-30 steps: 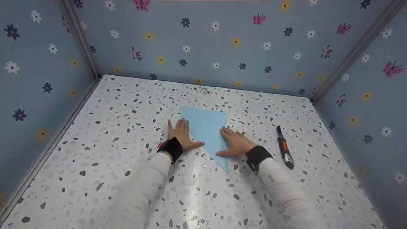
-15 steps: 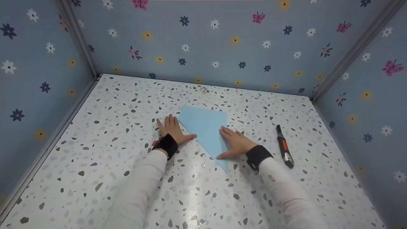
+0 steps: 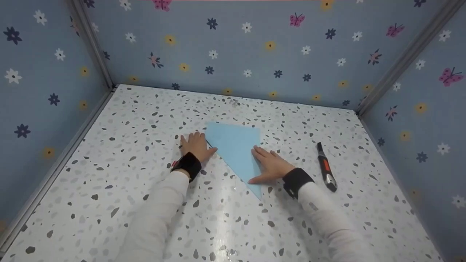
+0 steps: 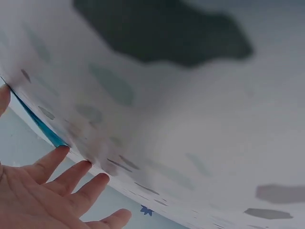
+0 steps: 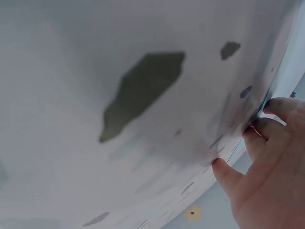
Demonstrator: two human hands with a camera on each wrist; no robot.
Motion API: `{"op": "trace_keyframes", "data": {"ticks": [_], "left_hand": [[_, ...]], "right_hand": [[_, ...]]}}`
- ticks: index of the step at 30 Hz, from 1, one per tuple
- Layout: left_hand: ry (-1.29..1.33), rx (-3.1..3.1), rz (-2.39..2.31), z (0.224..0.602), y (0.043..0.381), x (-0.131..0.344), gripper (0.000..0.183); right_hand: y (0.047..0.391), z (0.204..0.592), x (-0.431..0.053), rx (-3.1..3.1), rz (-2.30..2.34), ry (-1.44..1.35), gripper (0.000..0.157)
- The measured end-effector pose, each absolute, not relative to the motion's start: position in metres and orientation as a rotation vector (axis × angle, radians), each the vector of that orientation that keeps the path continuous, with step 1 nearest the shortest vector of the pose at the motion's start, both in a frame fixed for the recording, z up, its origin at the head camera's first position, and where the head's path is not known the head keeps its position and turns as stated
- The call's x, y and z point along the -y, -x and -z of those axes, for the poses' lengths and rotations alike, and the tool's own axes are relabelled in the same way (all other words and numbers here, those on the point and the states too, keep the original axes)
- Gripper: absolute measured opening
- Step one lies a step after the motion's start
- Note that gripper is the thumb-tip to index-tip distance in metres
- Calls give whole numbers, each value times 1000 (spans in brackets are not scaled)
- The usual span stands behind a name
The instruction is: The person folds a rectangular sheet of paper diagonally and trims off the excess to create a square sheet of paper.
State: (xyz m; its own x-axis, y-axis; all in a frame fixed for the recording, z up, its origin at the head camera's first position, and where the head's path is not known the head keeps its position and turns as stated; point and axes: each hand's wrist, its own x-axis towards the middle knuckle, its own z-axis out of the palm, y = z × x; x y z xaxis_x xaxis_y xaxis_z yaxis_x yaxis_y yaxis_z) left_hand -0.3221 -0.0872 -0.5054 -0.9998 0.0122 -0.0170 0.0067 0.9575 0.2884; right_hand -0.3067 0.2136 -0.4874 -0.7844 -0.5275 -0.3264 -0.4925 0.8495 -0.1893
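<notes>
Paper: light blue sheet folded to a triangle, flat on the speckled tabletop, about mid-table. Wide edge faces the far wall, point aims back at the person.
Paper edges: long slanted edge runs from the far-left corner down to the near point; right edge runs straight, near to far.
Left hand: flat on the table just beside the paper's far-left corner, fingers straight and together, thumb out toward the slanted edge. Grips nothing. Left wrist view shows fingertips right at a thin blue paper edge; cannot tell if they touch it.
Right hand: laid flat, fingers straight and spread, fingertips on the paper's right edge, thumb pointing at the lower part of the sheet. Presses down, grips nothing. Right wrist view: fingers against the surface, mostly blurred tabletop.
Wrists: black band on each, white sleeves.
Knife: black utility knife with red slider on the table right of the right hand, apart from it, lying near-to-far.
Surround: blue walls with flower and butterfly print on three sides.
</notes>
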Motion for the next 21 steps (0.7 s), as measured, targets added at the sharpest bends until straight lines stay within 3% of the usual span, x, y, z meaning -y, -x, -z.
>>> {"op": "trace_keyframes", "data": {"ticks": [12, 21], "left_hand": [[-106, -3162, -711, 494, 323, 89, 34], [-124, -2896, -1253, 490, 328, 90, 38]], "right_hand": [[297, 485, -211, -2653, 147, 764, 125], [297, 483, -213, -2658, 172, 760, 123]]}}
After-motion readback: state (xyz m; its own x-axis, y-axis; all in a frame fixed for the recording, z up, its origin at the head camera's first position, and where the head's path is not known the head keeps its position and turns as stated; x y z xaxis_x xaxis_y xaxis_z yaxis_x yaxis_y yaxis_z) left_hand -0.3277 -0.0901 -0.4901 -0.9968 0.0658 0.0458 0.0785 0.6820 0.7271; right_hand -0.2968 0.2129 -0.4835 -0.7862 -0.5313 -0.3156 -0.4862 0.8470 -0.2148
